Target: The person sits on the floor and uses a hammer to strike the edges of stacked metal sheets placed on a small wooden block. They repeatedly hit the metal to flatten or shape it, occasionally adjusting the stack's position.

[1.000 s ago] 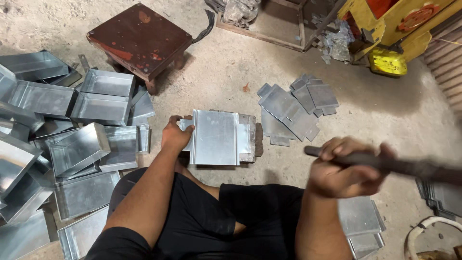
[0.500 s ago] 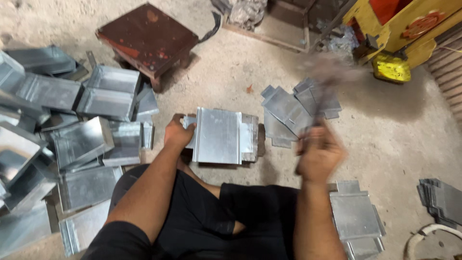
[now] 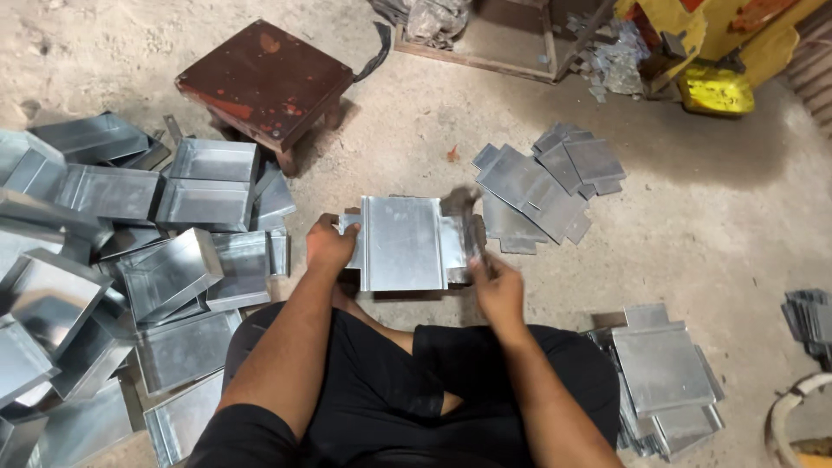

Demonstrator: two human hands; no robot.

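Person sat cross-legged on a sandy concrete floor, black shorts filling the lower middle of the head view. Landmark: the folded sheet-metal piece lying on the floor just ahead of the knees, raised flanges along its two long sides.

Left hand was closed on the left edge of the metal piece, fingers curled over the flange, pinning it down. Right hand was at the piece's right edge, clenched round the handle of a hammer; the tool was motion-blurred, head over the right flange, contact not clear enough to tell.

Around the landmark:
- Left of it, a big loose heap of finished metal trays, stacked and tilted against each other, the nearest ones just beside the left forearm.
- Behind and to the left, a low rusty-red stool, touching the back of the tray heap.
- Behind and to the right, a fanned pile of flat cut blanks, close to the hammer head.
- Right and nearer the person, a second stack of notched blanks just beside the right knee.
- Far behind, right, a wooden frame, yellow machinery and metal scraps.
- Lower right corner, a pale curved rim, partly cut off.

Nothing lay between the hands and the piece.
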